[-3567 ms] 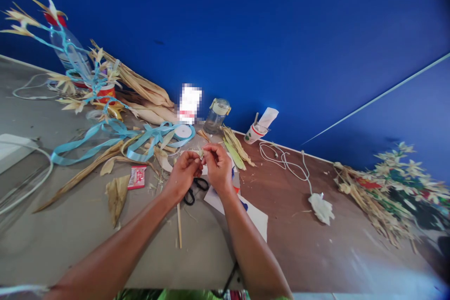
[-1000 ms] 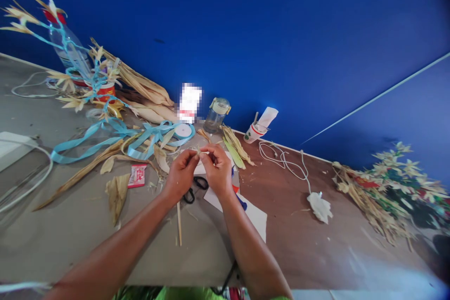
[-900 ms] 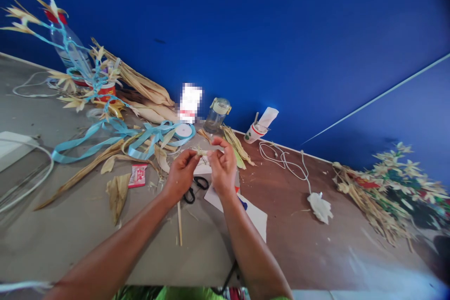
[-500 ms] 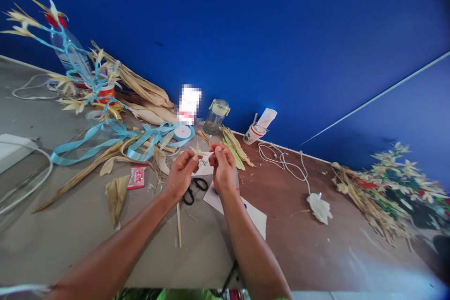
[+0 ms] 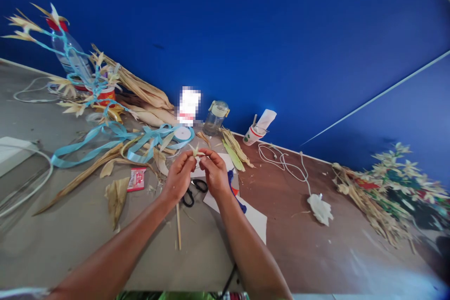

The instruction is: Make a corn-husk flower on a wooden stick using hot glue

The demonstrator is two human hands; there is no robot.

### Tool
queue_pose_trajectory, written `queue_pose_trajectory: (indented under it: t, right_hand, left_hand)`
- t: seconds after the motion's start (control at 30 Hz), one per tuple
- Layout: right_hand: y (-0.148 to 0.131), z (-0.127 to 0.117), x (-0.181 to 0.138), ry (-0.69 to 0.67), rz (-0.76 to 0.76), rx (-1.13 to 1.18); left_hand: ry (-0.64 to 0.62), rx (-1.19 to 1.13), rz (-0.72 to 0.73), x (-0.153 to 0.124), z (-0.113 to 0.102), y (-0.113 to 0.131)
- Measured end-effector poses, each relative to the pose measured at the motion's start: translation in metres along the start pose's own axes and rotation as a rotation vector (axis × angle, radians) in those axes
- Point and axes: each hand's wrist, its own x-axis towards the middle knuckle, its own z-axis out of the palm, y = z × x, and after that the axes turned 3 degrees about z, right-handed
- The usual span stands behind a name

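A small pale corn husk flower point(image 5: 195, 150) with pointed petals stands up between the fingertips of my left hand point(image 5: 179, 176), whose thumb and fingers are pinched on its base. Close against it, my right hand point(image 5: 215, 173) has its fingers curled in, the index fingertip at the flower and the thumb just below. Whatever lies between those right fingers is too small or hidden to make out. Under the hands are black-handled scissors point(image 5: 189, 197), partly covered, and white paper point(image 5: 255, 218). A blue-handled tool point(image 5: 231, 178) shows beside my right wrist.
Light blue ribbon point(image 5: 84, 152) and its spool point(image 5: 183, 134) lie left, among dry corn husks point(image 5: 117, 197) and a red packet point(image 5: 137, 179). Blue-wrapped branches with husk flowers point(image 5: 70, 84) stand far left. Behind are a glass jar point(image 5: 216, 119) and cup point(image 5: 252, 135); a cable point(image 5: 281, 161) runs right.
My right hand has moved left, and its fingers now meet the flower beside my left hand. More of the blue-handled tool shows beside my right wrist. My left hand has barely moved.
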Motion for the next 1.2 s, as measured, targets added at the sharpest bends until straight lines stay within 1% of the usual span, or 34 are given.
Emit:
queue_pose_trajectory:
  t: [0.17, 0.33, 0.4, 0.5, 0.6, 0.73, 0.87, 1.03, 1.2]
  right_hand:
    - [-0.003, 0.006, -0.003, -0.004, -0.066, -0.063]
    - [-0.003, 0.008, -0.002, 0.012, -0.070, 0.009]
    - [0.000, 0.006, -0.001, 0.004, -0.047, 0.067]
    - [0.004, 0.003, 0.001, -0.044, 0.032, 0.136]
    - [0.004, 0.000, 0.001, -0.078, 0.089, 0.188]
    - [0.003, -0.001, 0.003, -0.155, 0.129, 0.260]
    - [0.004, -0.001, 0.003, -0.198, 0.194, 0.339]
    - [0.004, 0.000, 0.001, -0.218, 0.213, 0.427]
    - [0.006, 0.001, 0.000, -0.162, 0.176, 0.518]
  left_hand:
    - [-0.003, 0.071, 0.026, 0.001, -0.001, -0.003]
    - [-0.024, 0.063, 0.012, 0.003, -0.001, -0.003]
    - [-0.043, -0.001, -0.032, 0.003, -0.001, -0.004]
    - [-0.083, -0.153, -0.114, 0.003, 0.000, -0.006]
    - [-0.129, -0.270, -0.152, 0.002, 0.001, -0.005]
    - [-0.151, -0.267, -0.177, 0.001, 0.001, -0.003]
    - [-0.138, -0.225, -0.221, 0.002, 0.002, 0.000]
    - [-0.102, -0.216, -0.210, 0.003, 0.003, 0.001]
    - [-0.054, -0.209, -0.220, 0.001, 0.005, 0.001]
